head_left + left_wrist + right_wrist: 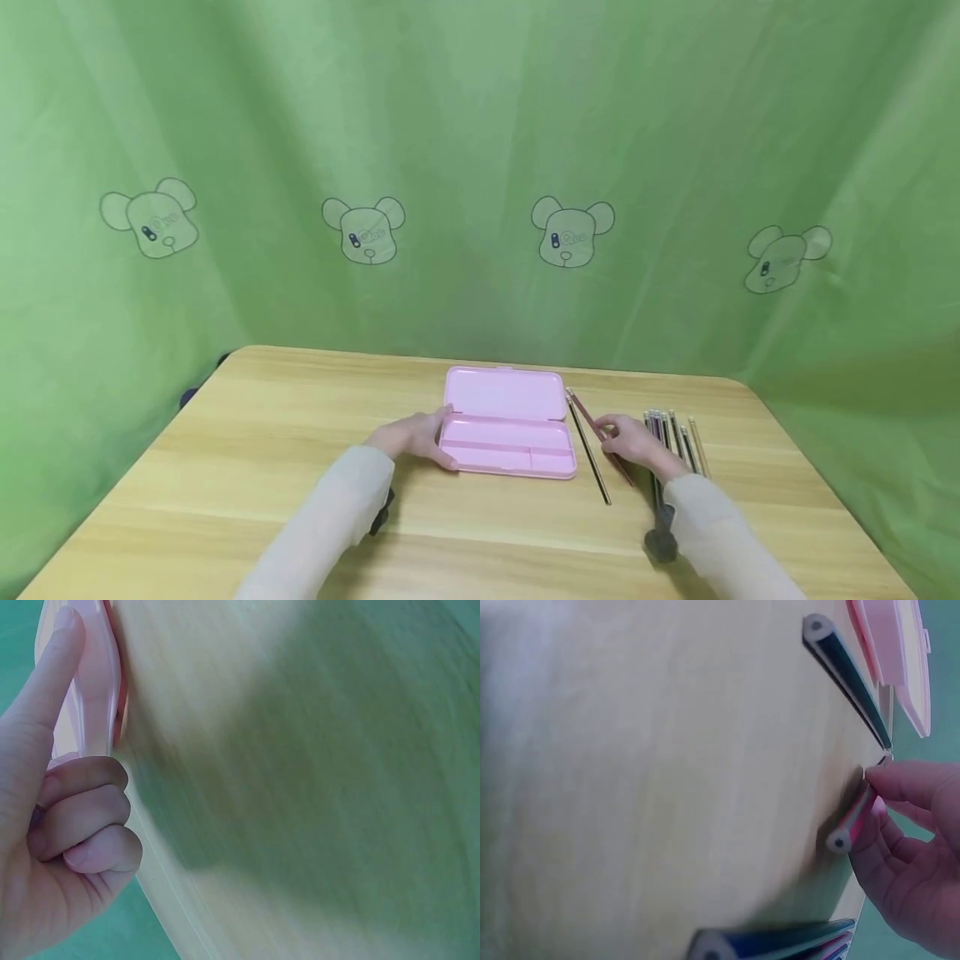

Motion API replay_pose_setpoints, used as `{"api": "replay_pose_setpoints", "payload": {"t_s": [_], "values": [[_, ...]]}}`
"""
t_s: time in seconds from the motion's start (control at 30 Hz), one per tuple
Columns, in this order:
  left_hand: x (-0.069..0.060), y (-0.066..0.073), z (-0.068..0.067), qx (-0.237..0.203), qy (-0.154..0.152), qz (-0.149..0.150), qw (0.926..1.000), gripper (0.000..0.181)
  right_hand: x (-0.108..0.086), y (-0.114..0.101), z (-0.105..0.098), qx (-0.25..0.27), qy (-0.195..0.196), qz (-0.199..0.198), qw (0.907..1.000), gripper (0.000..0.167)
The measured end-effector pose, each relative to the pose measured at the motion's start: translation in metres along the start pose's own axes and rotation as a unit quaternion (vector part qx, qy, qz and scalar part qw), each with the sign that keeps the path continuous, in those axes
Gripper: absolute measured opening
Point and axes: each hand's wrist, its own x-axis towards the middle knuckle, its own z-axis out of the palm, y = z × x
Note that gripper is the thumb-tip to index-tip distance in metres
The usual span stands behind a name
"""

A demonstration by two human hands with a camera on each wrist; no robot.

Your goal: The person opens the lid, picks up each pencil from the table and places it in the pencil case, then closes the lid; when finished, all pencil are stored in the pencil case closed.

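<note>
A pink pencil case [506, 437] lies with its lid raised, its divided tray showing no contents. My left hand [412, 435] holds the case's left end, the thumb by the front corner; in the left wrist view several fingers [86, 814] are curled beside the case [96, 697]. My right hand [628, 439] pinches a red pencil [622, 472] between thumb and fingers, right of the case. In the right wrist view the flat end of that red pencil [843, 834] faces the camera. A dark striped pencil [590, 450] lies between the case and the red one.
Several more pencils [678, 433], mostly dark with one yellowish, lie side by side at the right, partly behind my right forearm. The wooden table [300, 417] has its back edge close behind the case. A green curtain [480, 317] with bear-head drawings surrounds the table.
</note>
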Motion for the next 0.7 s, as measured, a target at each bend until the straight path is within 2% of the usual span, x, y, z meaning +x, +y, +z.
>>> {"api": "replay_pose_setpoints", "payload": {"t_s": [0.07,0.23,0.47,0.6,0.7], "values": [[0.001,0.000,-0.001,0.002,-0.001,-0.001,1.0000,0.107,0.000,0.002,-0.001,-0.014,0.008,-0.007,0.9998,0.041],[0.003,-0.001,-0.001,0.010,-0.004,-0.007,0.9999,0.108,0.002,0.005,-0.003,0.006,0.025,-0.036,0.9990,0.039],[0.005,-0.002,-0.001,0.008,-0.005,-0.010,0.9999,0.109,0.007,-0.002,-0.012,0.000,0.085,-0.096,0.9918,0.038],[0.005,-0.002,-0.001,0.009,-0.007,-0.014,0.9998,0.109,0.011,-0.010,-0.010,0.002,0.092,-0.111,0.9895,0.037],[0.004,-0.002,-0.001,0.010,-0.007,-0.014,0.9998,0.109,0.012,-0.017,-0.005,0.011,0.083,-0.119,0.9893,0.035]]}}
